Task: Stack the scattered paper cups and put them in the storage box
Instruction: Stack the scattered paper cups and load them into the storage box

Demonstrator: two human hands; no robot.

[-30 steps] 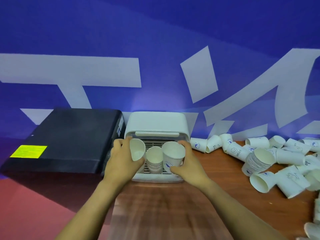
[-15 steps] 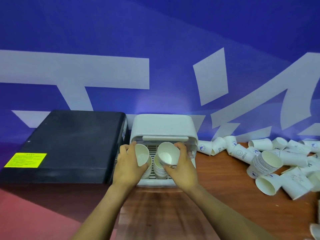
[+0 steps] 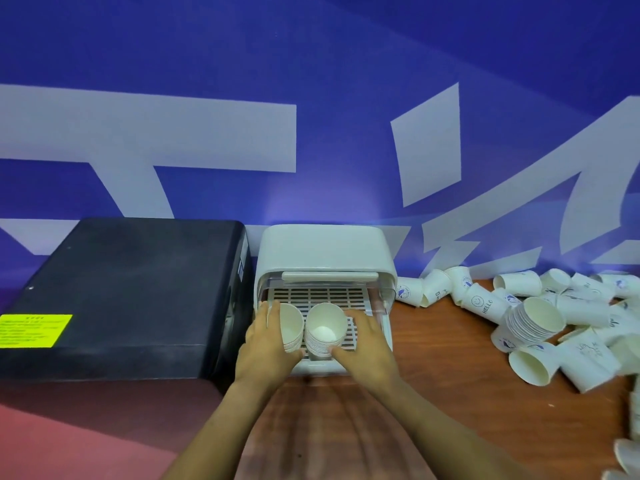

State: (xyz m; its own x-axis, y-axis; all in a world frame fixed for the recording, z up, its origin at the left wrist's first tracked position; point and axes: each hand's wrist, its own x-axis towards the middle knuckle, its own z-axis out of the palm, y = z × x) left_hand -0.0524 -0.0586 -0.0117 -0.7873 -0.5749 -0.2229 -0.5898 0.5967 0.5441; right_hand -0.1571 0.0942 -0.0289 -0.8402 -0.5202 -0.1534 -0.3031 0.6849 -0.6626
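Two stacks (image 3: 323, 332) stood in the box (image 3: 325, 252), your left hand (image 3: 266, 344) grasping one and your right hand (image 3: 367, 348) the other, while many cups (image 3: 540, 313) lay scattered on the bench (image 3: 433, 393), unstacked.

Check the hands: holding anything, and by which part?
Left hand grips the left cup stack around its side wall. Right hand holds the right cup stack by its side, thumb near the base. Both stacks are inside the storage box.
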